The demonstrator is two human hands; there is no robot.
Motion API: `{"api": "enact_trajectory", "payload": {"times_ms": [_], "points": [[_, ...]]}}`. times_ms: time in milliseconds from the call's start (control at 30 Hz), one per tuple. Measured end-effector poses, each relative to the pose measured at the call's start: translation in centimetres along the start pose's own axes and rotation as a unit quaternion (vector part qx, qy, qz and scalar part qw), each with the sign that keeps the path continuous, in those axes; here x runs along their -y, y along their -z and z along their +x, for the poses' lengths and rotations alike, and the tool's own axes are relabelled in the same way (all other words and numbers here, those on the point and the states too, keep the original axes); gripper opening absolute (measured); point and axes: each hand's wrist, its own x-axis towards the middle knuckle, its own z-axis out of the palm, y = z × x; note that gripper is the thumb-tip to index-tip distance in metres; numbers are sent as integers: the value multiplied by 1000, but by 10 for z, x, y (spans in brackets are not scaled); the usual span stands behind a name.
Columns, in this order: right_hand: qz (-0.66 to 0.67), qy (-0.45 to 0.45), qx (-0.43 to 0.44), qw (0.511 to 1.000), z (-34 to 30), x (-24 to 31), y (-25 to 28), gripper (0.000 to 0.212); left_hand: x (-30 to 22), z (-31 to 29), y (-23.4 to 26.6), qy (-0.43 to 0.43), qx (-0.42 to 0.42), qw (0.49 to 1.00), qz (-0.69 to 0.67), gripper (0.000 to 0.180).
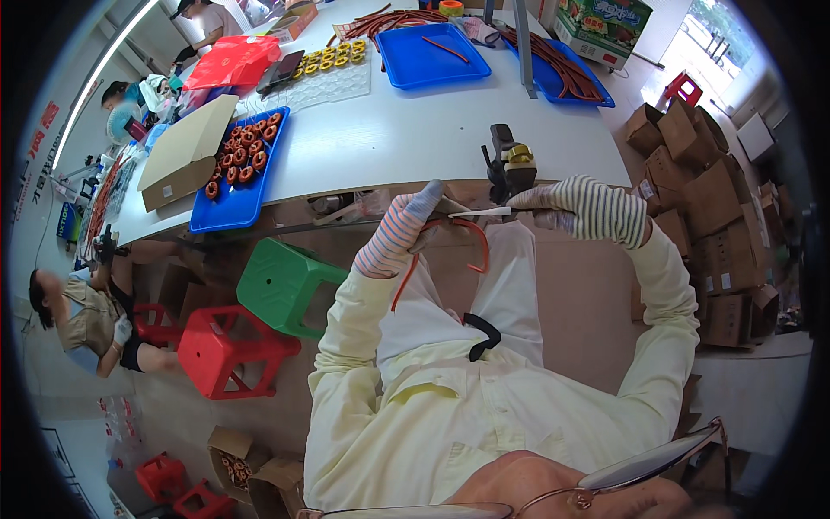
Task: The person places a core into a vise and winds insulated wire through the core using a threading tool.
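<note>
In front of my lap, just below the table edge, my left hand is closed in a striped glove. It grips a reddish-brown wire whose ends curve and hang down. My right hand, gloved too, is closed on a slim white strip-like piece that reaches across to the left fingers. What exactly this piece is, I cannot make out. Just beyond the hands, a black clamp sits at the table edge, with a yellow ring on it.
A blue tray of wound copper-coloured rings stands left, beside a cardboard box. Farther back are yellow rings, a blue tray and bundled wires. Green and red stools stand left; cartons pile right. Other people sit left.
</note>
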Motion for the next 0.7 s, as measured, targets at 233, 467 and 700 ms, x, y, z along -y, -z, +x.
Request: {"api": "enact_trajectory", "payload": {"times_ms": [233,467,700], "points": [[76,-145,135,977,6,24,16,32,2,-2,5,1,51,999,13,57],[43,-130,143,980,7,23,19,33,-5,-3,-6,-7,65,998,-20,59],[-36,-94,119,988,6,22,19,32,-1,-3,3,7,81,997,-21,58]]}}
